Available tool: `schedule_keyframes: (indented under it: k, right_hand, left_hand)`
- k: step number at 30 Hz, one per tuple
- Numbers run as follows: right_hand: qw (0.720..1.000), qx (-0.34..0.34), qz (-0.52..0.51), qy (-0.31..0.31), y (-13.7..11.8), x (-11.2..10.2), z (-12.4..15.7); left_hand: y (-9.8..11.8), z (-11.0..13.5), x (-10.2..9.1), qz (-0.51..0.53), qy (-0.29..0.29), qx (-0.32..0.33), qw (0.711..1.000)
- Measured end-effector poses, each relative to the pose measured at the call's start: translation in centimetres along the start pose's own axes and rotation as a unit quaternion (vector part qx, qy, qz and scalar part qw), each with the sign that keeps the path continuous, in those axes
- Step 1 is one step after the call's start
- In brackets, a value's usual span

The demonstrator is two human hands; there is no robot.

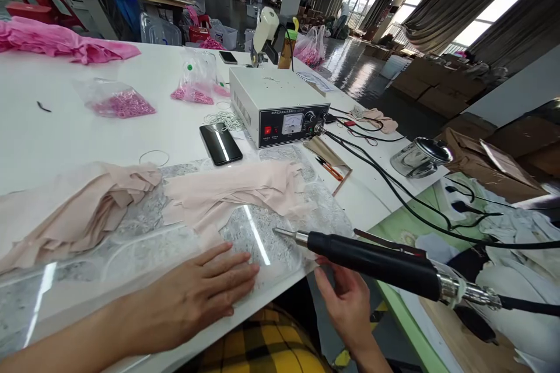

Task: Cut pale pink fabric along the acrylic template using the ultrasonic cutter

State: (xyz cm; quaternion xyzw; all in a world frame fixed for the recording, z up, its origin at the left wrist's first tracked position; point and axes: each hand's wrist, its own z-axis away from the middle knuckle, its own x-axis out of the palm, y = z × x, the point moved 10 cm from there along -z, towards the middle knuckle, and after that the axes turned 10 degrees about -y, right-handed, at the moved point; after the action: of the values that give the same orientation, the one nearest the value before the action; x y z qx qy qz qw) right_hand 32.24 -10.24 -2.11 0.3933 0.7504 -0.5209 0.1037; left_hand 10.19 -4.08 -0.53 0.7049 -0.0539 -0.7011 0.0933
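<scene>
**Left palm flat on the glass, right hand under the black tool**

I see my left hand (199,297) lying palm down with the fingers spread and close together, pressed on a clear plate (144,250) that covers a grey speckled mat at the near edge of the white table (65,128); the fingertips rest on a thin, pale piece that I cannot tell apart from the plate's glare. My right hand (350,306) sits just off the table edge, palm up and fingers loosely curled, beneath the black handheld tool (376,259); whether it truly grips the barrel I cannot tell, since the tool hides the contact. The tool lies nearly level, its metal tip (284,234) pointing left over the plate's right corner, near my left fingertips but apart from them; its cable (529,305) runs off to the right.

Two heaps of beige fabric pieces (236,189) lie on the plate, one just beyond my left hand, the other further left; a dark phone (221,144) lies behind them; the white control box (280,106) with a dial stands beyond that, black leads trailing from its front. Bags of pink beads (120,104) rest further back on the table.
</scene>
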Motion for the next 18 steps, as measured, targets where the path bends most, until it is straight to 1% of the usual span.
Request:
schedule_keyframes:
  k: [1, 3, 5, 7, 9, 14, 18]
  right_hand:
    - [1.000, 0.018, -0.021, 0.002, 0.5, -0.2, 0.1]
    - [0.993, 0.056, -0.101, 0.013, 1.6, -0.5, 0.1]
    - [0.975, 0.077, -0.207, 0.031, 2.5, -0.5, -0.1]
    - [0.953, 0.068, -0.292, 0.052, 2.6, -0.4, -0.6]
    - [0.942, 0.054, -0.323, 0.067, 2.4, -0.2, -1.2]
    - [0.922, 0.074, -0.366, 0.098, 2.5, 0.8, -2.5]
    - [0.897, 0.079, -0.417, 0.121, 2.5, 1.3, -2.9]
  left_hand:
    - [0.2, -0.6, 0.0, 0.007, 0.003, 0.012, 1.000]
    - [0.3, -1.6, 0.0, 0.022, 0.009, 0.030, 0.999]
    - [0.1, -2.1, 0.1, 0.033, 0.004, 0.045, 0.998]
    - [0.0, -2.3, 0.5, 0.028, -0.019, 0.055, 0.998]
    - [-0.1, -2.2, 0.8, 0.020, -0.038, 0.060, 0.997]
    - [-0.8, -1.6, 0.6, 0.051, -0.026, 0.053, 0.997]
    - [-0.8, -1.3, 1.4, 0.041, -0.047, 0.061, 0.996]
